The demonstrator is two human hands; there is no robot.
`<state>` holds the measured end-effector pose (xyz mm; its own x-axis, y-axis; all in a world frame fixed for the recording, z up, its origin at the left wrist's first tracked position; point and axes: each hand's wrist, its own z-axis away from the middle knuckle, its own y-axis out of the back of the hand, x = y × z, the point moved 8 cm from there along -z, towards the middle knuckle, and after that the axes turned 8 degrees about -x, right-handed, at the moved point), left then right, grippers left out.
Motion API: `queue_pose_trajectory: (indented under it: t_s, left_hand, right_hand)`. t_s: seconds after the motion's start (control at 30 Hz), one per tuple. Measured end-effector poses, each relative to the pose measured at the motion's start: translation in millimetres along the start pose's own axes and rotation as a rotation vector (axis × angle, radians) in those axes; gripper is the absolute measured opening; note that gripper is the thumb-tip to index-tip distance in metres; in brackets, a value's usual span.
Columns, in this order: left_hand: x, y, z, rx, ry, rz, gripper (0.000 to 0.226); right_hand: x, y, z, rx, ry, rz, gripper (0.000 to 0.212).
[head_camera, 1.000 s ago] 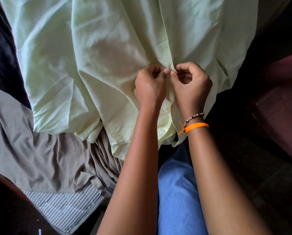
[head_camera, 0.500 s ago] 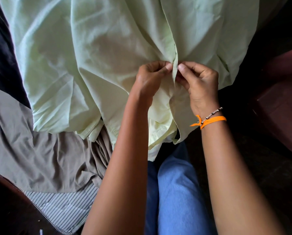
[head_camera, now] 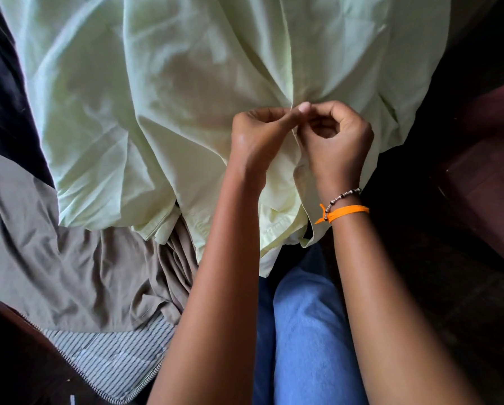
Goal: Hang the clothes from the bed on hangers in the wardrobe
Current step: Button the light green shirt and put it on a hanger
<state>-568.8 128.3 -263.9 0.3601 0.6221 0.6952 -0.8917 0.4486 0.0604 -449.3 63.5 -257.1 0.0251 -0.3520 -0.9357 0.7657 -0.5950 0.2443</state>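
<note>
The pale green shirt (head_camera: 186,97) lay spread on the bed, its hem overhanging the edge toward the person's knee. The left hand (head_camera: 256,135) and right hand (head_camera: 335,141) met at its front opening, each grip pinching the fabric there, apparently working a button. Judged from this, the task was early: no hanger or wardrobe showed, and a brown garment (head_camera: 55,252) lay partly under the shirt's lower edge, waiting. Dark open floor lay to the right, beside wooden furniture (head_camera: 484,185).
</note>
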Motion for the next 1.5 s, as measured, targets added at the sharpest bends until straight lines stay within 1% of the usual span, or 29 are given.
queue_pose_trajectory:
  t_s: [0.07, 0.1, 0.17, 0.23, 0.27, 0.3, 0.37, 0.4, 0.47, 0.53, 0.6, 0.63, 0.67, 0.73, 0.8, 0.83, 0.9, 0.97, 1.03, 1.07, 1.17, 1.23, 1.3, 1.4, 1.43, 1.5]
  left_hand:
    - [-1.7, 2.6, -0.5, 0.053, -0.022, 0.037, 0.016]
    - [-3.0, 2.6, -1.2, 0.056, -0.026, 0.062, 0.015]
    - [-5.4, -2.2, -2.6, -0.005, -0.021, 0.107, 0.010]
    - [-7.6, -11.0, -2.5, -0.122, -0.007, 0.137, 0.010]
    - [-9.1, -13.0, -1.9, -0.161, -0.006, 0.152, 0.011]
    - [-10.8, -12.3, -1.4, -0.163, -0.012, 0.173, 0.012]
    - [-17.2, -4.7, 1.8, -0.091, -0.033, 0.182, 0.016]
    - [-21.8, 0.4, 5.9, -0.040, -0.047, 0.122, 0.019]
    - [-36.3, 6.9, 19.3, 0.038, -0.051, -0.131, 0.022]
    - [-60.5, 7.9, 35.3, 0.064, -0.012, -0.378, 0.022]
    - [-89.1, 6.9, 49.7, 0.052, 0.035, -0.525, 0.017]
    - [-100.5, 4.5, 55.8, 0.033, 0.027, -0.568, 0.014]
    - [-108.8, 0.8, 61.0, 0.013, -0.003, -0.606, 0.016]
    - [-117.6, -8.1, 68.4, -0.027, -0.065, -0.699, 0.028]
    - [-118.3, -13.8, 70.3, -0.024, -0.093, -0.818, 0.037]
    - [-115.7, -15.8, 70.5, -0.007, -0.113, -0.864, 0.036]
    - [-107.9, -17.1, 70.0, 0.036, -0.164, -0.889, 0.025]
    - [-103.9, -10.3, 68.8, 0.093, -0.159, -0.830, 0.015]
    - [-102.1, -1.2, 70.7, 0.137, -0.148, -0.749, 0.014]
    - [-99.5, 1.6, 74.6, 0.149, -0.177, -0.713, 0.015]
    - [-85.4, 5.5, 96.1, 0.192, -0.314, -0.642, 0.011]
    - [-80.7, 2.9, 111.3, 0.204, -0.349, -0.626, 0.010]
    - [-80.6, -10.1, 126.2, 0.158, -0.389, -0.674, 0.018]
    - [-92.7, -37.8, 142.7, 0.042, -0.451, -0.853, 0.036]
    - [-101.3, -46.8, 145.7, -0.017, -0.444, -0.911, 0.044]
    - [-124.3, -65.8, 148.3, -0.228, -0.357, -1.005, 0.051]
  right_hand:
    - [1.3, -1.2, -0.5, -0.032, 0.011, 0.000, 0.005]
    - [4.9, -1.1, -2.0, -0.057, -0.020, -0.031, 0.007]
    - [16.8, -1.5, -5.4, -0.128, -0.159, -0.202, 0.014]
    - [25.7, -5.9, -5.1, -0.224, -0.320, -0.438, 0.016]
    - [27.8, -3.9, -6.0, -0.236, -0.345, -0.479, 0.016]
    - [29.0, 2.4, -7.3, -0.213, -0.330, -0.447, 0.014]
    - [32.0, 19.0, -3.6, -0.123, -0.244, -0.255, 0.010]
    - [34.3, 24.8, 4.0, -0.086, -0.205, -0.156, 0.009]
    - [41.5, 28.7, 29.2, -0.054, -0.155, 0.011, 0.010]
    - [52.8, 24.1, 60.1, -0.103, -0.125, 0.133, 0.022]
    - [65.5, 14.2, 86.1, -0.182, -0.084, 0.255, 0.032]
    - [73.0, 10.2, 94.9, -0.200, -0.080, 0.304, 0.033]
    - [81.0, 9.1, 100.6, -0.193, -0.101, 0.322, 0.030]
    - [94.1, 13.2, 104.4, -0.141, -0.215, 0.250, 0.017]
    - [103.2, 19.1, 104.3, -0.102, -0.301, 0.168, 0.009]
    - [104.8, 23.4, 103.2, -0.084, -0.308, 0.151, 0.008]
    - [104.0, 33.4, 100.8, -0.060, -0.299, 0.118, 0.011]
    - [103.8, 42.4, 99.7, -0.068, -0.292, 0.139, 0.016]
    - [106.6, 52.4, 99.5, -0.069, -0.309, 0.203, 0.014]
    - [107.9, 59.0, 99.6, -0.049, -0.321, 0.217, 0.012]
    - [104.7, 80.2, 100.3, 0.046, -0.321, 0.178, 0.016]
    - [98.1, 90.4, 101.2, 0.089, -0.315, 0.121, 0.011]
    - [92.8, 95.7, 102.9, 0.109, -0.307, 0.087, 0.006]
    - [91.7, 95.6, 108.0, 0.091, -0.300, 0.086, 0.007]
    - [93.2, 94.0, 110.0, 0.068, -0.302, 0.089, 0.008]
    - [98.2, 89.2, 112.8, 0.005, -0.315, 0.103, 0.016]
